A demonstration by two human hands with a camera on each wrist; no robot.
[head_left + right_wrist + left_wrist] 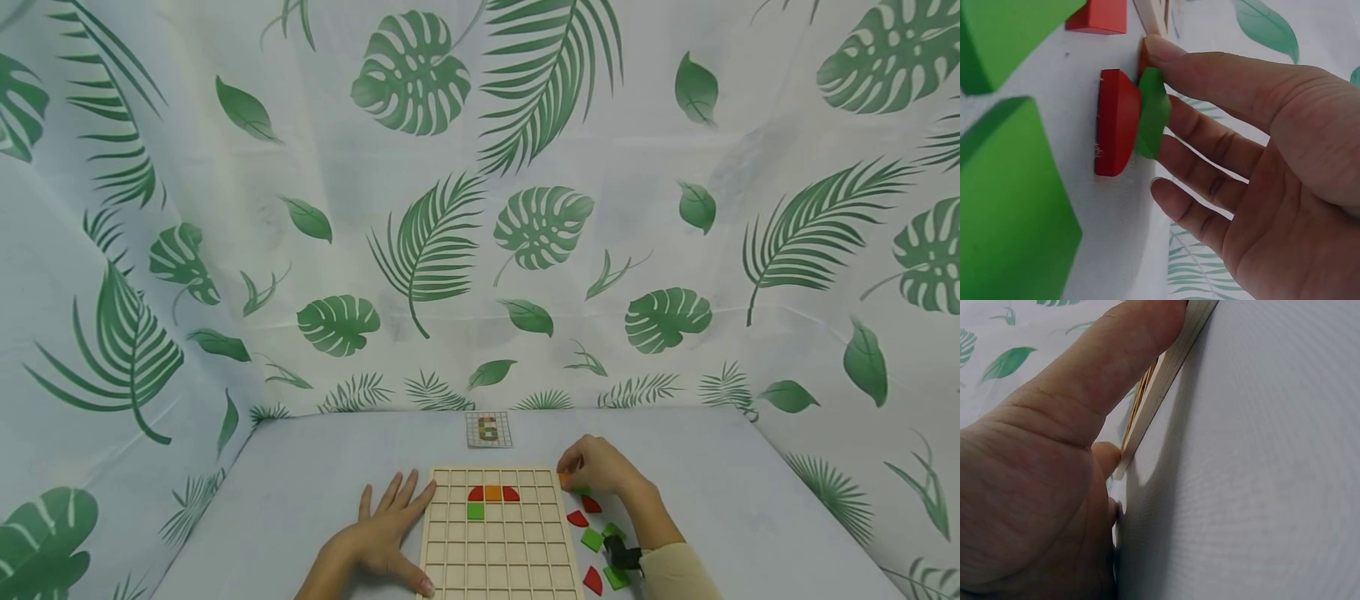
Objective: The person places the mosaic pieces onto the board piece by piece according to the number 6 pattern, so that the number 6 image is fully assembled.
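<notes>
A wooden grid board (517, 546) lies on the table. In its upper cells an orange square block (492, 492) sits between two red quarter-round blocks (476, 494), above a green square block (476, 511). My left hand (378, 537) is spread at the board's left side, fingers straight, its thumb on the board's edge (1172, 359). Beside the upper right corner, my right hand (606, 468) pinches an orange block (564, 479) between thumb and fingers. Close under those fingers, in the right wrist view, are a green block (1154, 115) and a red block (1116, 122).
Several loose red and green blocks lie right of the board, among them a green square (592, 540) and a red quarter-round (592, 581). A pattern card (489, 429) lies behind the board. Leaf-print cloth (450, 333) hangs around the table.
</notes>
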